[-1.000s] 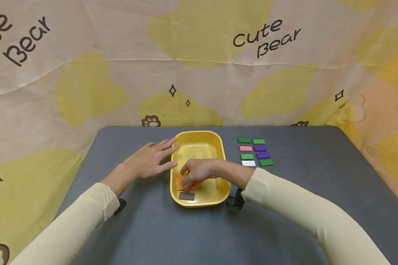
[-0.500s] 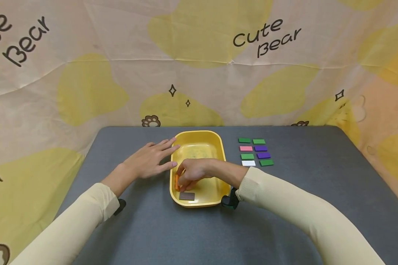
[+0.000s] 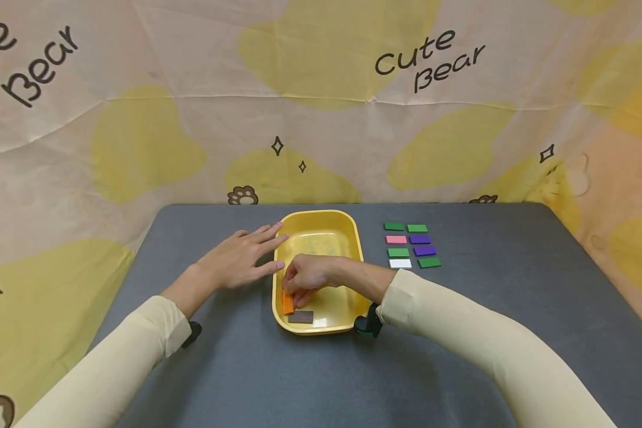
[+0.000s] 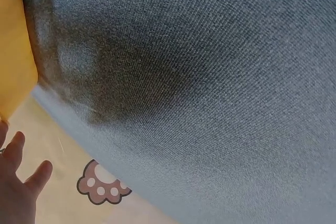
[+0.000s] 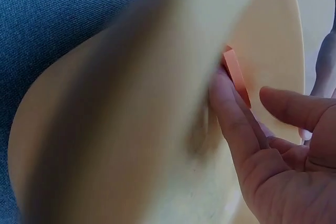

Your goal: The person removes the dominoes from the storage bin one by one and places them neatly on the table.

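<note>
A yellow tray (image 3: 355,238) stands on the grey table, seen in the head view. Inside it, an orange domino-like block (image 3: 288,302) stands tilted by the left wall. My right hand (image 3: 311,274) reaches into the tray and holds this block at the fingertips; in the right wrist view the orange block (image 5: 238,77) lies against the fingers, with the thumb (image 5: 289,106) a little apart. Just nearer lies a dark brown block (image 3: 301,317), flat on the tray floor. My left hand (image 3: 246,255) rests at the tray's left rim, fingers straight and spread.
Right of the tray, several flat blocks lie in two columns: green (image 3: 393,226), pink (image 3: 396,240), purple (image 3: 419,239) and white (image 3: 400,263) among them. A patterned cloth (image 3: 321,119) hangs behind the table's far edge.
The orange block has gone from lying flatter under the fingers to standing on edge by the left wall, then shifted slightly nearer. My right hand moved a little left. The left hand stayed put.
</note>
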`<state>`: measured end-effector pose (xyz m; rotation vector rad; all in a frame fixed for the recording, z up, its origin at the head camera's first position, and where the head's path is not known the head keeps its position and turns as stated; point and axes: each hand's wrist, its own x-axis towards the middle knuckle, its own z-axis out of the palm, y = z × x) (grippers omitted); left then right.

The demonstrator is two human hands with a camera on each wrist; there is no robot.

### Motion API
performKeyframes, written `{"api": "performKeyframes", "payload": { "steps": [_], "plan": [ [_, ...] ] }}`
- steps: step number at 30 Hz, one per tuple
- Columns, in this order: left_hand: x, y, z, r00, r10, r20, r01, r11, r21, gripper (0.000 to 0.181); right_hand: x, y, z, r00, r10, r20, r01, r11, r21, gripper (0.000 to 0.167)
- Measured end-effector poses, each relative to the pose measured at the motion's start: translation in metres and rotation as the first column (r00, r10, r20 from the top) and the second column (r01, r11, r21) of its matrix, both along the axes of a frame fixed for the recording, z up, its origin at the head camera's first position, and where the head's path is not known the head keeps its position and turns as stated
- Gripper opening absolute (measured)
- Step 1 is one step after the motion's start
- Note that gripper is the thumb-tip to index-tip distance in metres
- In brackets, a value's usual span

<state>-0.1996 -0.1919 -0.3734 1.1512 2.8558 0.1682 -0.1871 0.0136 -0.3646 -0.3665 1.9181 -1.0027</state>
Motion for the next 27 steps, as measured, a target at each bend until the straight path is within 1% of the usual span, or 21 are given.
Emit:
{"api": "performKeyframes", "payload": {
  "steps": [5,11,15,18,22,27],
  "plan": [
    [-0.0005,0.0013,0.0009,1.000,-0.003,0.001,0.003,1.000,0.004,0.069,-0.0007,0.0018,0.0015,1.000,0.001,-0.014,0.000,1.000,0.011,0.013],
    [-0.0005,0.0014,0.0014,1.000,-0.001,-0.005,0.001,1.000,-0.004,0.070,-0.0023,0.0017,0.0008,1.000,0.005,-0.012,-0.004,1.000,0.007,0.010],
    [-0.0003,0.0011,0.0026,1.000,0.001,-0.008,-0.001,1.000,-0.007,0.069,-0.0017,-0.0016,-0.0009,0.999,-0.003,-0.049,0.004,1.000,0.010,0.007],
    [-0.0004,0.0017,0.0031,1.000,0.002,-0.003,-0.002,1.000,-0.008,0.069,-0.0010,-0.0038,-0.0014,0.998,-0.006,-0.064,0.008,1.000,0.024,0.008],
    [-0.0002,0.0017,0.0027,1.000,0.003,-0.002,-0.003,1.000,-0.012,0.069,-0.0015,-0.0054,-0.0006,0.998,0.007,-0.062,-0.004,0.999,0.044,0.010],
    [-0.0001,0.0017,0.0014,1.000,-0.003,-0.010,0.002,1.000,-0.006,0.069,-0.0015,-0.0070,0.0003,0.997,0.011,-0.074,-0.007,0.998,0.062,0.009]
  ]
}}
